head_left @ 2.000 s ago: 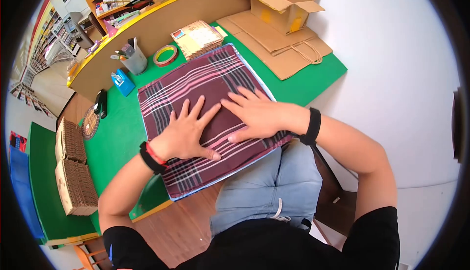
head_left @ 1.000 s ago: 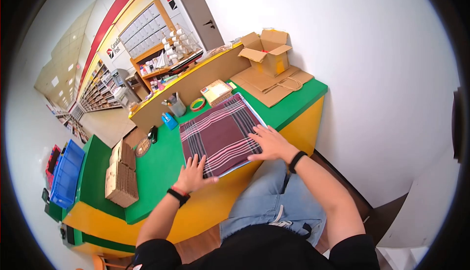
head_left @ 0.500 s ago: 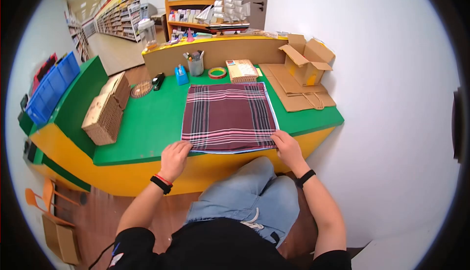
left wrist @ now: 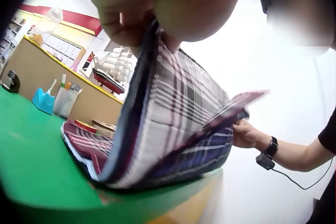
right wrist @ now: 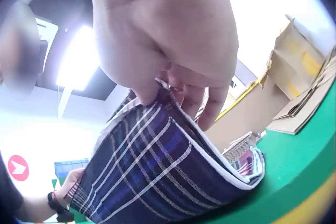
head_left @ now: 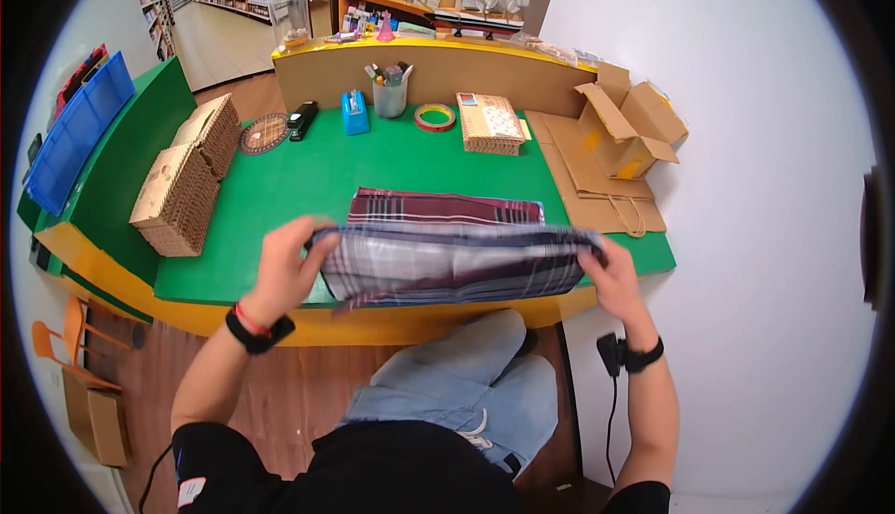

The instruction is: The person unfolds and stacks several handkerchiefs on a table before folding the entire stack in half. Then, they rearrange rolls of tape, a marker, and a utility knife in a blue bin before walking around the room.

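Note:
A layered plaid cloth [head_left: 447, 267], maroon on its far part, lies partly on the green desk [head_left: 270, 206], with its near edge lifted and bent back. Grey-white and blue checked layers show on the raised part. My left hand [head_left: 291, 262] pinches the raised left corner between thumb and fingers, and my right hand [head_left: 617, 279] pinches the right corner. In the left wrist view a loose maroon flap [left wrist: 231, 109] sticks out from the layers. The right wrist view shows the thumb on the blue checked side [right wrist: 152, 155] and fingers behind it.
Along the back stand a blue tape dispenser [head_left: 354, 111], a pen cup [head_left: 391, 95], a tape roll [head_left: 434, 118] and a wicker box with envelopes [head_left: 490, 127]. Wicker boxes [head_left: 177, 183] sit left. An open carton [head_left: 626, 132] rests on flat cardboard [head_left: 573, 164] at right.
The cloth lay flat under my spread hands, then both hands took its near corners. Now they have lifted the near edge and bent it over the far part.

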Tool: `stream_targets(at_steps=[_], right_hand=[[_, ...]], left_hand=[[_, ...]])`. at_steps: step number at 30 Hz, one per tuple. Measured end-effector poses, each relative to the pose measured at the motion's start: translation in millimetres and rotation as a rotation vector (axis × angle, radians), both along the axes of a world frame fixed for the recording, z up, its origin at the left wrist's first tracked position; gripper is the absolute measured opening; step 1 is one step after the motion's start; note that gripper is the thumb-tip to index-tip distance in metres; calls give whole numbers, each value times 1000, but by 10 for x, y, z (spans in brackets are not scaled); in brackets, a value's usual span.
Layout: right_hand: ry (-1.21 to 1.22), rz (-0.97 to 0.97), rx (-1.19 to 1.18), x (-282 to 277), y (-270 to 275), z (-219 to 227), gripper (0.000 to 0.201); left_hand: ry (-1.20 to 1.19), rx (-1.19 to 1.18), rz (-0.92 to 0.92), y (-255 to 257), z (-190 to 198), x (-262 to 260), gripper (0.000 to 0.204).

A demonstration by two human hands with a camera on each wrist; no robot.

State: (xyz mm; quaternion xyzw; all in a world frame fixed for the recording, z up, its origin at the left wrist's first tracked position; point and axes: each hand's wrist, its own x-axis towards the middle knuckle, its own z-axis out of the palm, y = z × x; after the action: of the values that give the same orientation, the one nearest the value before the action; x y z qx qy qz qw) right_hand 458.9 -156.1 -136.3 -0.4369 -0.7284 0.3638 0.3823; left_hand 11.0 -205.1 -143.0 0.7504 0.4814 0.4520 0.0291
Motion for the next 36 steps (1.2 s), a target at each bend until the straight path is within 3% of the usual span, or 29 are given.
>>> stream_targets(at_steps=[2, 4, 9, 11, 14, 16, 17, 22, 24, 26, 28, 30, 32, 33, 34, 36], right_hand=[[93, 30, -62, -113, 368, -87, 21], [110, 33, -95, -158, 685, -267, 22], [90, -54, -225, -124, 1192, -898, 26], [-167, -216, -168, -40, 1299, -1143, 36], [-262, -277, -75, -117, 1193, -1097, 43], [-243, -296, -71, -133, 1172, -1108, 42], [-240, -295, -86, -139, 1154, -1085, 42], [-172, -306, -109, -105, 1122, -1075, 43], [-207, -311, -69, -94, 1167, -1082, 43], [-237, -319, -33, -79, 1239, -1122, 44], [-335, -311, -64, -74, 1344, -1144, 44], [-408, -337, -92, -126, 1364, -1151, 43], [-718, -457, 135, -306, 1260, -1054, 39], [-813, -468, -39, -451, 1124, -724, 34], [-801, -484, -48, -476, 1013, -601, 34], [-894, -402, 238, -537, 887, -437, 45]], left_hand=[[-33, -30, -12, 272, 26, -40, 15], [-6, -371, 21, 524, 66, -82, 18], [14, -560, -37, 1226, -438, -291, 22], [30, -691, -36, 1351, -495, -281, 24], [-93, -784, -76, 1332, -484, -192, 37], [31, -589, -247, 1161, -407, -149, 58], [81, -603, -294, 1079, -285, -116, 70], [-90, -643, -386, 1037, -362, -151, 63], [-446, -765, -422, 1157, -423, -222, 61], [-462, -689, -418, 1284, -405, -196, 61], [52, -583, -90, 1373, -310, -130, 57], [171, -665, -89, 1434, -371, -61, 56], [493, -446, 54, 1453, -507, -11, 55], [591, -418, 91, 1375, -318, 88, 56], [606, -412, 77, 1288, -168, 208, 56], [619, -171, -32, 1102, 61, 475, 59]])
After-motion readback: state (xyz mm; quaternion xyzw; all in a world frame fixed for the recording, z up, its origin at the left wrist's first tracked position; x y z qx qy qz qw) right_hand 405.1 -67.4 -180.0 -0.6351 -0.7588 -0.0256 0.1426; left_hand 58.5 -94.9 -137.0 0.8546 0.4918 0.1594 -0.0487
